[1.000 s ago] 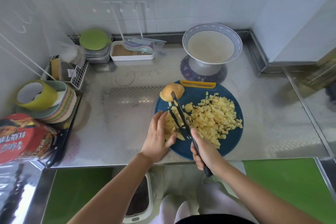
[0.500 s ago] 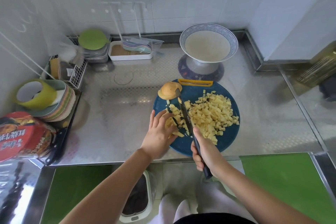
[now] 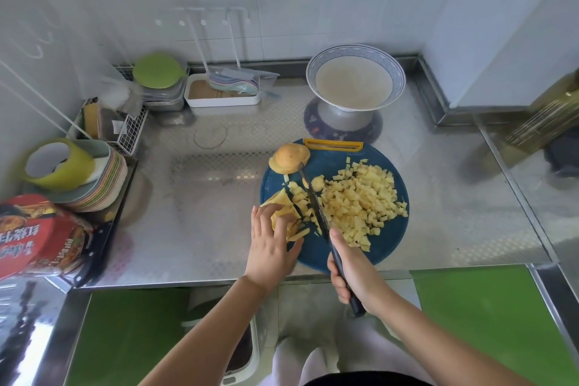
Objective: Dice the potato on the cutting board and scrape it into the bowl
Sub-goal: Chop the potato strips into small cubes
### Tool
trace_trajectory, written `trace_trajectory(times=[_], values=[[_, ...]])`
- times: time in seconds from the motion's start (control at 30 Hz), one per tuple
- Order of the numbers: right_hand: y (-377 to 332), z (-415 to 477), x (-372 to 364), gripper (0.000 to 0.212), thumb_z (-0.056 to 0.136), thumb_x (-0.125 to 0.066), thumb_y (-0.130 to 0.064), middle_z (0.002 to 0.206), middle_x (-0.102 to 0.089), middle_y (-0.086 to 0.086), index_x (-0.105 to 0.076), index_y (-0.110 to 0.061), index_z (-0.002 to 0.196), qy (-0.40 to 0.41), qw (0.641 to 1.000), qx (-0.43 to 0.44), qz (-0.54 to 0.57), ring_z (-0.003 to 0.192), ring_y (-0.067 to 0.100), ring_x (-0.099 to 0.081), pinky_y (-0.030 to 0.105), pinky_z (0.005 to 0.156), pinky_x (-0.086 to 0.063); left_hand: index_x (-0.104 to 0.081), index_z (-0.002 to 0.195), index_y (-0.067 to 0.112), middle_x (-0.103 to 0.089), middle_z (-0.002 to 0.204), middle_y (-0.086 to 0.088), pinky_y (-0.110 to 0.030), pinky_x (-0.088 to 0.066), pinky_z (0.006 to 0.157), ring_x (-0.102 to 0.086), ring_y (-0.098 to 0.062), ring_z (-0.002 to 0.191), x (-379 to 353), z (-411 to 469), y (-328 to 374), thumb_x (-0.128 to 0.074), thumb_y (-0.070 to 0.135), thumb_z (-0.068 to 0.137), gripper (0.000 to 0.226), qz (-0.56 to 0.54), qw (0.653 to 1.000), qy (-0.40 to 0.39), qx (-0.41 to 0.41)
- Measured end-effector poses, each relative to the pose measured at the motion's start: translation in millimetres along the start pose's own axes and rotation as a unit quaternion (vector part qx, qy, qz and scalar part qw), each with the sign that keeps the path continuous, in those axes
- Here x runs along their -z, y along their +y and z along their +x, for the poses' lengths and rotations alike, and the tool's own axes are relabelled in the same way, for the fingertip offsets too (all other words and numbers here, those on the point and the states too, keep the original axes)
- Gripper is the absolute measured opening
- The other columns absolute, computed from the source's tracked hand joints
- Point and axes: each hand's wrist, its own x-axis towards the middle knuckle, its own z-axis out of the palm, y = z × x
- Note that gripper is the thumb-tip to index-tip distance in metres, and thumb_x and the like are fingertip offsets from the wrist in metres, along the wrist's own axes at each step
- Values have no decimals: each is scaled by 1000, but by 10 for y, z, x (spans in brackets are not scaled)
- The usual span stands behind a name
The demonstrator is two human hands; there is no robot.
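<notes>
Potato strips [image 3: 283,199] under flat left fingers [image 3: 265,214], knife [image 3: 314,197] in curled right fingers [image 3: 339,286]

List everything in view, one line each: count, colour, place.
counter: 1, steel grey, across the scene
cutting board: 1, dark blue with yellow handle, front of counter
diced potato: one pile, pale yellow, right half of board
potato strips: small bunch, pale yellow, left side of board
potato half: 1, yellow-brown, board's far left edge
knife: 1, black, blade between strips and dice
bowl: 1, white with blue rim, behind board
plate stack: 1, pastel, left of counter
tray: 1, white, by back wall
packet: 1, red, front left
left hand: 1, fingers flat on strips
right hand: 1, grips knife handle
</notes>
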Motion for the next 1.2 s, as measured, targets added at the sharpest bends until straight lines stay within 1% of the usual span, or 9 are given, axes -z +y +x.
trace_trajectory(times=[0.1,0.17,0.23,0.33,0.53,0.77,0.87,1.03,1.2], values=[[21,-11,-21,66,91,-35,-72,47,-36,5,-40,-13,62,-5,1000,0,-7,35,17,-32,24,40,-29,-44,118,13,-37,128,-12,-48,-34,106,-41,-33,119,46,48,-2,-61,32,84,43,-39,998,-7,40],[23,-14,-35,66,91,-36,-71,46,-35,5,-40,-12,61,-5,1000,14,-21,34,18,-31,24,39,-28,-38,129,10,-33,136,-14,-44,-38,104,-39,-34,124,67,63,-12,-56,37,86,54,-67,994,-30,80],[21,-10,-55,66,93,-35,-70,46,-35,5,-40,-12,61,-5,999,31,-43,34,18,-30,25,40,-29,-27,140,10,-28,143,-17,-48,-35,108,-35,-38,131,57,50,-30,-50,42,88,65,-63,992,-58,97],[21,10,-102,67,94,-34,-68,44,-35,5,-41,-12,59,-5,997,36,-64,35,19,-30,27,41,-29,-17,146,7,-28,147,-21,-53,-29,112,-27,-39,136,29,29,-34,-40,48,93,70,-40,989,-92,105],[20,79,-178,68,94,-36,-69,47,-32,7,-38,-11,59,4,994,39,-102,36,19,-29,27,41,-28,-15,146,6,-31,146,-20,-51,-30,112,-29,-36,134,41,25,-38,-33,45,98,65,-35,989,-91,108],[-30,64,-196,68,95,-34,-68,42,-30,4,-35,-12,57,26,991,32,-130,33,18,-28,25,40,-27,-14,146,1,-29,144,-19,-52,-30,112,-29,-37,132,1,39,-53,-24,48,100,66,-2,987,-112,113],[-63,61,-203,68,94,-33,-70,45,-31,4,-37,-12,59,14,991,7,-134,34,18,-29,23,39,-28,-15,146,0,-31,144,-20,-50,-29,113,-30,-38,131,4,38,-56,-21,49,101,67,7,987,-116,109],[-311,15,-140,70,90,-31,-77,49,-34,3,-38,-15,59,-38,989,-84,-118,35,16,-32,21,39,-31,-17,144,0,-36,142,-24,-52,-32,110,-34,-41,130,1,48,-52,-21,48,100,66,20,985,-128,118],[-485,13,-153,69,90,-29,-78,48,-34,2,-37,-15,62,-23,980,-114,-164,34,15,-33,22,39,-32,-19,143,1,-37,141,-21,-50,-33,110,-31,-36,129,5,71,-50,-25,47,99,64,25,985,-125,117]])
